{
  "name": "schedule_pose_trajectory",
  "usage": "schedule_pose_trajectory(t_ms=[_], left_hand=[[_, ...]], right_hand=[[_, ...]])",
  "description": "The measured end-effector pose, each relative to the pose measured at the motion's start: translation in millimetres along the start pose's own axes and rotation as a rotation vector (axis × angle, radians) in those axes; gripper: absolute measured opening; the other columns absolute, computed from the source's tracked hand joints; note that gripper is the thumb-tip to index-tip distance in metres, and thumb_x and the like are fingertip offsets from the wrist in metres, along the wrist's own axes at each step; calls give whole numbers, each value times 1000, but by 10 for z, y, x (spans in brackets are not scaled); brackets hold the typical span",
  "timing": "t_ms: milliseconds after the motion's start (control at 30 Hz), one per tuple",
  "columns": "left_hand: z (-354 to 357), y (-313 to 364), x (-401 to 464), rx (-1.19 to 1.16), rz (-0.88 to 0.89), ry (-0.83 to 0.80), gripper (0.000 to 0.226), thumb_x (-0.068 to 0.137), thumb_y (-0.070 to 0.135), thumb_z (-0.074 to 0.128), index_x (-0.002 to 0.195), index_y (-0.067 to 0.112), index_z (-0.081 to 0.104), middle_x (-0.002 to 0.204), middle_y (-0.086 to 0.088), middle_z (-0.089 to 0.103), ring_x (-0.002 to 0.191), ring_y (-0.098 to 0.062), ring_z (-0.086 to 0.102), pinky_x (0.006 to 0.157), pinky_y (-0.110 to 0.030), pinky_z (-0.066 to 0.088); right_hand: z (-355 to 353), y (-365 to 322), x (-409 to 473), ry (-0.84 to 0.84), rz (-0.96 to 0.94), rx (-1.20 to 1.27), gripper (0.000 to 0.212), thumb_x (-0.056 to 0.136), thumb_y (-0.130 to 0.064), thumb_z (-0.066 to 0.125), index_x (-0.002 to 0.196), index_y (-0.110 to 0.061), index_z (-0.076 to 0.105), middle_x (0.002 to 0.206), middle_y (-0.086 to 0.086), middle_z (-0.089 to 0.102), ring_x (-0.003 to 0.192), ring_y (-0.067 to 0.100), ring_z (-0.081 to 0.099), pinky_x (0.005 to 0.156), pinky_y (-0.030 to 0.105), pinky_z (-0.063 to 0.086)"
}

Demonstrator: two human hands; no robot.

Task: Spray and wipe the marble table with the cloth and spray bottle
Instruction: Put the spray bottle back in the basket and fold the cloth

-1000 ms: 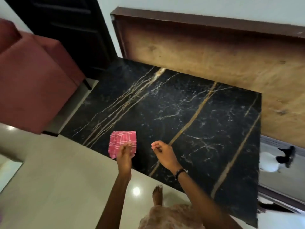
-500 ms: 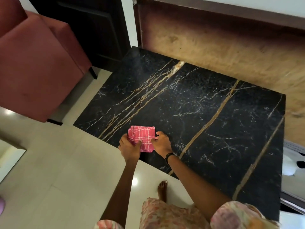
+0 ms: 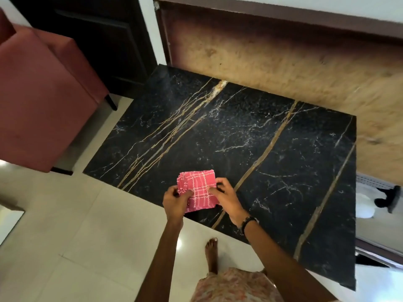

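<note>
Right hand (image 3: 224, 198) has joined left hand (image 3: 175, 200) — both grips pinch the cloth (image 3: 199, 190) over the tabletop (image 3: 272, 149) — folding, wiping not begun

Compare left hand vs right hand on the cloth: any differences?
The left hand pinches the cloth's left edge; the right hand pinches its right edge. The right wrist wears a dark watch; the left wrist is bare. The left hand is over the table's near edge, the right hand farther in. Both grip the cloth.
</note>
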State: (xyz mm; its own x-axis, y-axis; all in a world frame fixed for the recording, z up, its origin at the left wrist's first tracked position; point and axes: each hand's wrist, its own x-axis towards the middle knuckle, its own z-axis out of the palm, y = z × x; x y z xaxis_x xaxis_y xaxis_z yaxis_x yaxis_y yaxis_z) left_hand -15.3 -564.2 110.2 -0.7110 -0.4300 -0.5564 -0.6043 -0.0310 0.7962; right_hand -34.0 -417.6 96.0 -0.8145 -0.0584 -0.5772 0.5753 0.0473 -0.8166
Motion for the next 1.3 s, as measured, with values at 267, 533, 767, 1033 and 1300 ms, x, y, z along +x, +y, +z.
schedule_pose_trajectory(t_ms=[267, 533, 767, 1033, 1300], left_hand=[[1384, 184, -848, 102, 117, -305, 22, 82, 16, 69, 99, 21, 56, 88, 11, 62, 82, -6, 62, 67, -20, 48], [3108, -6, -1951, 203, 143, -540, 17, 82, 13, 69, 96, 14, 60, 86, 4, 66, 71, -3, 61, 56, -11, 47], [4463, -531, -2796, 389, 76, -770, 24, 81, 17, 70, 103, 14, 61, 102, -5, 69, 89, -20, 67, 80, -35, 56], [5473, -1026, -2973, 463, -69, -872, 29, 86, 15, 63, 114, 16, 55, 103, -9, 70, 76, -17, 66, 62, -24, 55], [5975, -1000, -2729, 577, -39, -893, 19, 94, 14, 53, 111, 16, 44, 91, 9, 57, 67, 3, 52, 46, 0, 39]], right_hand=[[-1625, 94, -593, 186, -89, 277, 40, 88, -11, 65, 122, -24, 50, 113, 0, 66, 100, 15, 67, 83, 35, 56], [-3421, 386, -1319, 455, -185, 425, 42, 86, -7, 65, 124, -19, 50, 113, 6, 67, 99, 22, 68, 81, 34, 57], [-4879, 975, -1853, 623, -117, 456, 42, 88, -14, 64, 127, -19, 48, 115, 9, 66, 99, 29, 67, 77, 38, 59], [-5868, 1591, -1497, 635, 41, 382, 41, 86, -3, 63, 124, -15, 55, 110, 16, 68, 98, 33, 67, 83, 47, 57], [-6462, 1885, -964, 588, 139, 230, 55, 85, 0, 64, 136, -11, 47, 128, 9, 57, 121, 33, 53, 100, 47, 46]])
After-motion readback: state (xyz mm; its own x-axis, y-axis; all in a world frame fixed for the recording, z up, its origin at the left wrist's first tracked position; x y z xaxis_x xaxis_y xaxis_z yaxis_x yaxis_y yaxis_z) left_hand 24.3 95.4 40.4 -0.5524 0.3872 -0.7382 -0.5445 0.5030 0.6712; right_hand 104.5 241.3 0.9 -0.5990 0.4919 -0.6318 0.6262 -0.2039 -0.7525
